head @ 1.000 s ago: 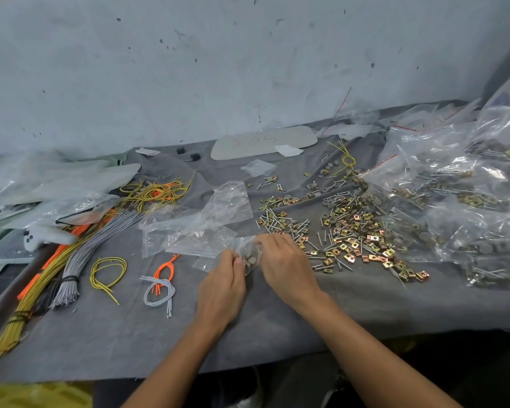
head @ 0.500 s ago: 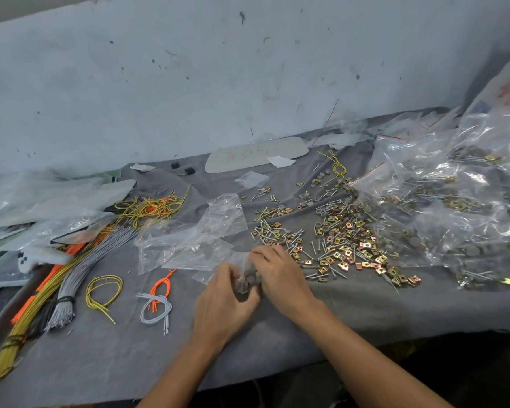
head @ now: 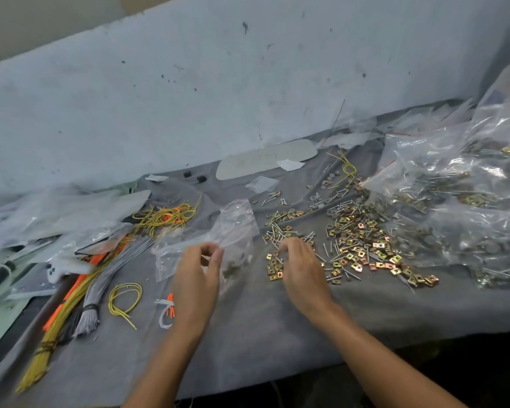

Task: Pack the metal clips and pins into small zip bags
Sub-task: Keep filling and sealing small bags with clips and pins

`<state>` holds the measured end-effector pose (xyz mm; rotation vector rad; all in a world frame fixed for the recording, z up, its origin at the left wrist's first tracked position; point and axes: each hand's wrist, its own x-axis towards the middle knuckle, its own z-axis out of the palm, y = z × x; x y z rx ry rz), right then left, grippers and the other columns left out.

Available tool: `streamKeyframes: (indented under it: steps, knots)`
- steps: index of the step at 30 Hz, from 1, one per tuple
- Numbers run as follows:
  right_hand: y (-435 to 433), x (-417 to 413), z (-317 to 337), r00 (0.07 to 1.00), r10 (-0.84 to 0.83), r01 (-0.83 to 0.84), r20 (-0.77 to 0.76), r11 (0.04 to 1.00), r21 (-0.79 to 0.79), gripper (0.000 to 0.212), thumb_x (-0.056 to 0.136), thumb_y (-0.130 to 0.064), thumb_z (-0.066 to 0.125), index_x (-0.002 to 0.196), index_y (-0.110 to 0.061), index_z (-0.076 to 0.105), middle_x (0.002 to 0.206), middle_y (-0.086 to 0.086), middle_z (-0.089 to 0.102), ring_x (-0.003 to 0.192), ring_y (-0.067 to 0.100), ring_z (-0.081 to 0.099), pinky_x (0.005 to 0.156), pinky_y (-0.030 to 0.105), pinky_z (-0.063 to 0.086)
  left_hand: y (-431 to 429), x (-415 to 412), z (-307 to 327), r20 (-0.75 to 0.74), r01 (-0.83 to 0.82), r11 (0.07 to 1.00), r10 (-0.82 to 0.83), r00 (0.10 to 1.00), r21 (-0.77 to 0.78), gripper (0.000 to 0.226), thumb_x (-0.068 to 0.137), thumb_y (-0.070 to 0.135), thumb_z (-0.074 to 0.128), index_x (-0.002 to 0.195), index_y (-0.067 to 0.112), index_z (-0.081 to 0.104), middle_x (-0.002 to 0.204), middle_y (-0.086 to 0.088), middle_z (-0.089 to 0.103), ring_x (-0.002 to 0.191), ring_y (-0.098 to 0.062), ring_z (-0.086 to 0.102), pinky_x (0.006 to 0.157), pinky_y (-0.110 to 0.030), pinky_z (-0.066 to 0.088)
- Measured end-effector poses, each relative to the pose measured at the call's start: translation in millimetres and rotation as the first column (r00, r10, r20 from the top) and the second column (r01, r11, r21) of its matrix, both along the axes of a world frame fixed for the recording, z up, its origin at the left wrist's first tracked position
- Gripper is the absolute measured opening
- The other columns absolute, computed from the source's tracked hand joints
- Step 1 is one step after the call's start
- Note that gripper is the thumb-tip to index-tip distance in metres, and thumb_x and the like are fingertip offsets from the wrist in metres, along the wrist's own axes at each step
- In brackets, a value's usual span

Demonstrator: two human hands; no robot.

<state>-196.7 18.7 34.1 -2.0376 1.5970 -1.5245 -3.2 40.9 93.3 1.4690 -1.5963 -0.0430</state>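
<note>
Zip bag [head: 236, 260], some parts visible inside, is pinched by thumb and forefinger of left hand [head: 198, 279]. Right hand [head: 302, 267] fingers are curled down onto loose clips and pins [head: 362, 241]; grip can't be told. Pile is spread right of and beyond those fingers. Filled bags [head: 460, 207] are heaped farther right.

1 head-worn view looks forward and down, close over the table [head: 277, 334].

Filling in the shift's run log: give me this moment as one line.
stage: filling bag | left hand: pinches small zip bag | right hand: curled over loose clips and pins, grasp unclear
</note>
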Motion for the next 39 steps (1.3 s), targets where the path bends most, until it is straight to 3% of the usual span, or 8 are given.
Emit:
streamKeyframes:
  steps: [8, 15, 19, 22, 27, 30, 34, 39]
  knots:
    - [0, 1, 0, 0.999, 0.029, -0.028, -0.024, 0.999, 0.041, 0.025, 0.091, 0.005, 0.050, 0.104, -0.015, 0.056, 0.096, 0.000, 0.062, 0.090, 0.022, 0.058, 0.074, 0.040, 0.050, 13, 5, 59, -0.217, 0.098, 0.994, -0.106, 0.970, -0.050, 0.008, 0.101, 0.027, 0.059, 0.100, 0.027, 0.067, 0.088, 0.011, 0.067, 0.076, -0.001, 0.057, 0.064, -0.010, 0.043]
    - [0, 0, 0, 0.999, 0.039, -0.039, -0.003, 0.997, 0.071, 0.019, 0.097, -0.003, 0.049, 0.105, -0.019, 0.055, 0.093, -0.003, 0.062, 0.087, 0.017, 0.057, 0.070, 0.032, 0.044, 34, -3, 54, -0.296, 0.133, 0.990, -0.141, 0.945, -0.047, 0.014, 0.098, 0.020, 0.065, 0.093, 0.030, 0.072, 0.080, 0.016, 0.071, 0.071, -0.006, 0.060, 0.066, -0.022, 0.050]
    - [3, 0, 14, 0.955, 0.059, -0.094, 0.290, 0.990, 0.109, 0.013, 0.102, -0.013, 0.049, 0.106, -0.021, 0.058, 0.096, -0.008, 0.061, 0.089, 0.011, 0.057, 0.076, 0.033, 0.048, 43, -8, 43, -0.339, 0.134, 0.991, -0.136, 0.931, -0.030, 0.009, 0.094, 0.016, 0.069, 0.090, 0.022, 0.074, 0.078, 0.014, 0.072, 0.069, -0.001, 0.060, 0.065, -0.018, 0.048]
    - [12, 5, 46, 0.900, 0.159, -0.175, 0.406, 0.985, 0.002, 0.020, 0.096, -0.021, 0.051, 0.112, -0.028, 0.060, 0.105, -0.015, 0.061, 0.101, 0.006, 0.057, 0.087, 0.029, 0.049, 45, -12, 36, -0.345, 0.154, 0.988, -0.149, 0.927, -0.012, 0.010, 0.094, 0.015, 0.069, 0.089, 0.022, 0.074, 0.078, 0.013, 0.073, 0.068, 0.001, 0.060, 0.065, -0.017, 0.047]
    - [19, 10, 94, 0.935, 0.347, -0.347, 0.066, 0.938, -0.017, 0.025, 0.082, -0.044, 0.055, 0.100, -0.031, 0.066, 0.108, -0.018, 0.060, 0.110, 0.007, 0.046, 0.098, 0.026, 0.037, 39, -15, 39, -0.318, 0.178, 0.984, -0.165, 0.934, 0.012, 0.010, 0.093, 0.015, 0.070, 0.090, 0.023, 0.074, 0.080, 0.013, 0.073, 0.071, -0.002, 0.062, 0.068, -0.016, 0.048]
    - [20, 11, 107, 0.923, 0.385, -0.385, -0.013, 0.923, -0.019, 0.024, 0.081, -0.049, 0.056, 0.089, -0.029, 0.066, 0.099, -0.018, 0.063, 0.104, 0.005, 0.045, 0.099, 0.029, 0.037, 34, -16, 45, -0.296, 0.204, 0.979, -0.191, 0.936, 0.012, 0.009, 0.093, 0.013, 0.070, 0.092, 0.019, 0.076, 0.081, 0.010, 0.075, 0.073, -0.003, 0.063, 0.069, -0.017, 0.049]
    - [19, 9, 120, 0.907, 0.416, -0.417, -0.069, 0.909, 0.002, 0.032, 0.084, -0.046, 0.059, 0.108, -0.026, 0.064, 0.106, -0.013, 0.065, 0.107, 0.010, 0.050, 0.100, 0.035, 0.040, 28, -17, 53, -0.340, 0.242, 0.970, -0.221, 0.914, 0.019, 0.009, 0.093, 0.013, 0.069, 0.093, 0.020, 0.075, 0.080, 0.009, 0.074, 0.073, -0.005, 0.062, 0.071, -0.023, 0.050]
    - [18, 5, 140, 0.913, 0.340, -0.350, -0.226, 0.937, -0.005, 0.015, 0.087, -0.040, 0.062, 0.087, -0.025, 0.063, 0.088, -0.011, 0.067, 0.091, 0.015, 0.058, 0.097, 0.041, 0.039, 27, -18, 63, -0.320, 0.260, 0.966, -0.248, 0.914, -0.006, 0.010, 0.094, 0.015, 0.070, 0.093, 0.023, 0.076, 0.083, 0.012, 0.074, 0.072, -0.002, 0.062, 0.069, -0.023, 0.050]
